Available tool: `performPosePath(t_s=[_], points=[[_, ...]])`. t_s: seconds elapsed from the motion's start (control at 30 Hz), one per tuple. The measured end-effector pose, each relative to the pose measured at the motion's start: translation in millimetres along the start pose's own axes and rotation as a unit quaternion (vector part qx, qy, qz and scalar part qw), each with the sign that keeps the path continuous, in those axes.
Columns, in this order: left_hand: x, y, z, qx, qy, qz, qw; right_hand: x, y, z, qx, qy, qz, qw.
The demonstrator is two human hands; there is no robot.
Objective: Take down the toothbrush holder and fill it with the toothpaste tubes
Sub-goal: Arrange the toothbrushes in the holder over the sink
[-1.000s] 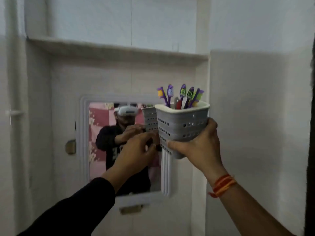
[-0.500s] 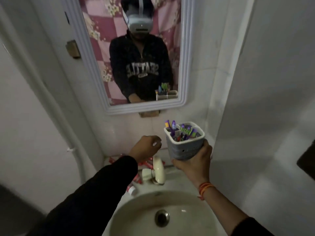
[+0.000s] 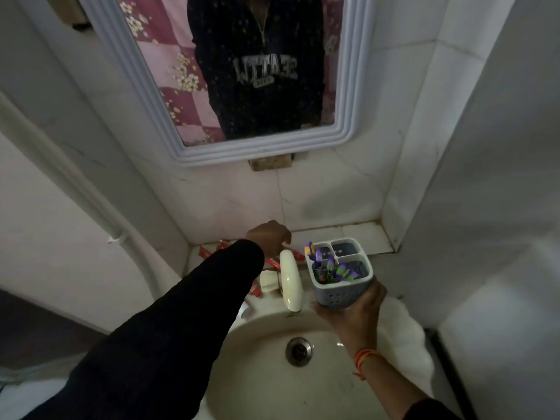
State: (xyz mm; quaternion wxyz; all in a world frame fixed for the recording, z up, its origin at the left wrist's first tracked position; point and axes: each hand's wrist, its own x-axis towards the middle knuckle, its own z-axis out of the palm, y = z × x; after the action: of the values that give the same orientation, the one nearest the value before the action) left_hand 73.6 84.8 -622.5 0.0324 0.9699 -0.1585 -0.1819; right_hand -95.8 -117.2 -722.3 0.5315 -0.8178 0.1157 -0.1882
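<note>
My right hand [image 3: 353, 313] grips a grey perforated toothbrush holder [image 3: 336, 298] from below, upright over the sink's back right rim. Several purple and green toothbrushes [image 3: 333, 268] stand in its front compartments, while the two rear compartments look empty. Red toothpaste tubes [image 3: 206, 253] lie on the ledge behind the tap, with another red tube [image 3: 256, 291] beside the tap's handle. My left hand [image 3: 269, 237] reaches down onto the tubes at the ledge, fingers pointing down. Its fingertips are hidden, so a grip cannot be made out.
A cream tap [image 3: 291, 280] stands between my two hands. The white sink [image 3: 242, 389] with a metal drain [image 3: 299, 351] lies below. A framed mirror [image 3: 266, 150] hangs above, and a white crumpled cloth [image 3: 400, 334] sits right of the sink.
The view has tilted down to the sink. My right hand has lowered the holder from the wall to the sink's rim. My left hand has dropped to the tubes on the ledge.
</note>
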Motion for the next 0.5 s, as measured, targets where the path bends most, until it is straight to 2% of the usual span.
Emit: performPosePath(t_s=[0.23,0.5], points=[[27,2,16,0.084,-0.029,0.015,0.996,6,21,3,0.054,-0.045,0.003,0.998],[44,4,25,0.182,-0.012,0.07,0.981,20,40,0,0.054,-0.076,0.04,0.995]])
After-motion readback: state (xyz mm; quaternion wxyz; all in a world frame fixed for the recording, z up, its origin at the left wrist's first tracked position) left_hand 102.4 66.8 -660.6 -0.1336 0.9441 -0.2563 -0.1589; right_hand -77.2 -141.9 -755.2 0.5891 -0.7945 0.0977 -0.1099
